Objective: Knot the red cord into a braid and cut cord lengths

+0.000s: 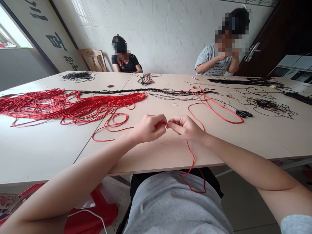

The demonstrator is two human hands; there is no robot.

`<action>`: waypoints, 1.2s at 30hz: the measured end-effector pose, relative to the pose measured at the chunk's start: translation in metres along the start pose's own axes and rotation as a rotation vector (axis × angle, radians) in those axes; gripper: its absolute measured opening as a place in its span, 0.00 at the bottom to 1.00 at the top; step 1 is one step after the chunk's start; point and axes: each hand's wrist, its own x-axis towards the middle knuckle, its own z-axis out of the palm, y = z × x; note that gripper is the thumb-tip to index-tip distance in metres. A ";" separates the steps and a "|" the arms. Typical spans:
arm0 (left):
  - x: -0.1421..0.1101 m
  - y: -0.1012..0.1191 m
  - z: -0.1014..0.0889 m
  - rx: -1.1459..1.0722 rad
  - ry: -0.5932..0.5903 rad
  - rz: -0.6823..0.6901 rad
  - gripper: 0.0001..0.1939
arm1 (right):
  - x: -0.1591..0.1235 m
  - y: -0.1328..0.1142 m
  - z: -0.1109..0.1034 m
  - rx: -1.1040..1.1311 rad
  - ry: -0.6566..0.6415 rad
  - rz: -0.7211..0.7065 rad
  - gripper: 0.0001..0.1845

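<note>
Both my hands meet over the front of the table, pinching a red cord (191, 151) between them. My left hand (151, 127) is closed on the cord, with a short bit of it showing at the fingertips. Close beside it, my right hand (186, 127) grips the same cord between thumb and forefinger. From there the cord drops over the table edge and loops onto my lap. Whether there is a knot at the fingertips is too small to tell. Another length of red cord curves out on the table behind my left wrist.
A big bundle of red cord (97, 105) lies at the left. Black cords (146, 91) stretch across the middle, with a tangled black pile (268, 106) at right. Black-handled scissors (240, 112) rest near a red loop. Two people (125, 61) sit across the table (151, 156).
</note>
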 end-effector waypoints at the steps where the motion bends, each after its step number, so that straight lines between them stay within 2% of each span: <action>1: 0.000 0.001 -0.001 -0.050 -0.030 -0.030 0.07 | 0.000 0.001 0.000 -0.039 0.000 -0.027 0.13; 6: 0.001 0.003 -0.007 -0.125 -0.109 -0.122 0.10 | 0.000 0.007 -0.001 -0.144 0.014 -0.034 0.17; 10: 0.002 0.001 -0.007 -0.102 -0.116 -0.138 0.10 | 0.005 0.011 -0.010 -0.088 0.019 0.003 0.16; 15: 0.001 0.000 -0.005 -0.078 -0.122 -0.153 0.10 | 0.011 0.017 -0.021 0.203 -0.022 0.223 0.18; 17: 0.001 0.000 -0.003 -0.060 -0.125 -0.152 0.10 | 0.011 0.017 -0.019 0.178 -0.016 0.279 0.20; 21: 0.001 0.002 0.001 -0.075 -0.100 -0.125 0.09 | 0.012 0.017 -0.012 -0.006 0.147 0.196 0.27; 24: 0.002 0.006 0.004 -0.109 -0.064 -0.120 0.08 | 0.015 0.017 -0.009 0.049 0.227 0.207 0.24; 28: 0.002 0.010 0.003 -0.118 -0.029 -0.118 0.06 | 0.020 0.014 -0.010 0.133 0.244 0.197 0.20; 32: 0.003 0.011 -0.003 -0.125 -0.007 -0.154 0.07 | 0.022 0.011 -0.013 0.084 0.237 0.118 0.21; 36: 0.007 0.006 -0.004 -0.240 -0.036 -0.248 0.11 | 0.025 0.014 -0.020 -0.017 0.210 0.127 0.24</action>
